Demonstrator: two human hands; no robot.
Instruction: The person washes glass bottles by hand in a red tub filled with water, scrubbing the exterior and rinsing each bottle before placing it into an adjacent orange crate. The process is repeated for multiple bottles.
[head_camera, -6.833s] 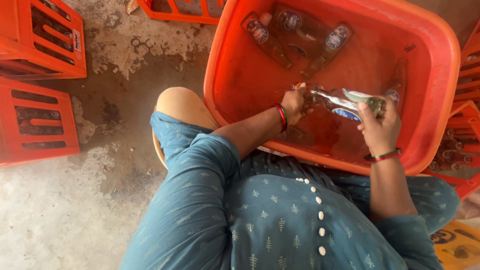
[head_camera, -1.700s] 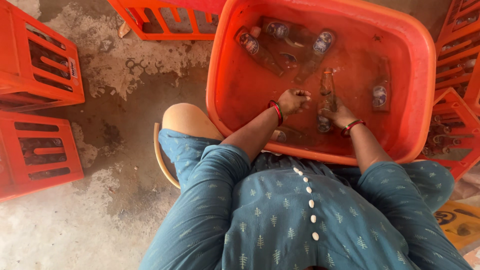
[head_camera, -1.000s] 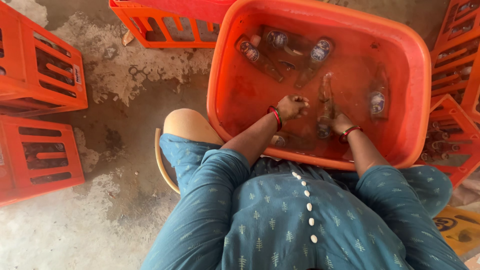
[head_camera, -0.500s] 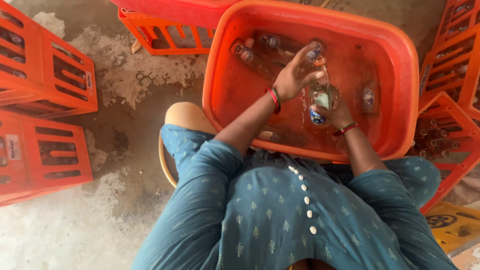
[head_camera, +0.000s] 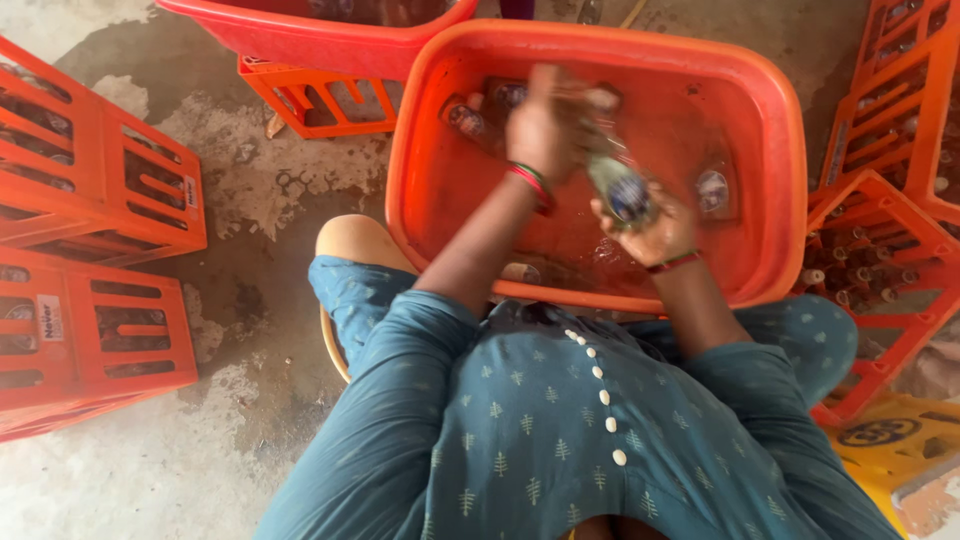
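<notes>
Midway, seemingly: glass bottle with a blue label lifted over the big orange plastic tub of water, base gripped in the right hand. Left hand closed near the neck, though blurred, so exact grip hard to tell. Several more bottles lying submerged along the far side, apparently not yet handled. Orange plastic crates stacked at left; another crate holding upright bottles just beside the tub at right.
</notes>
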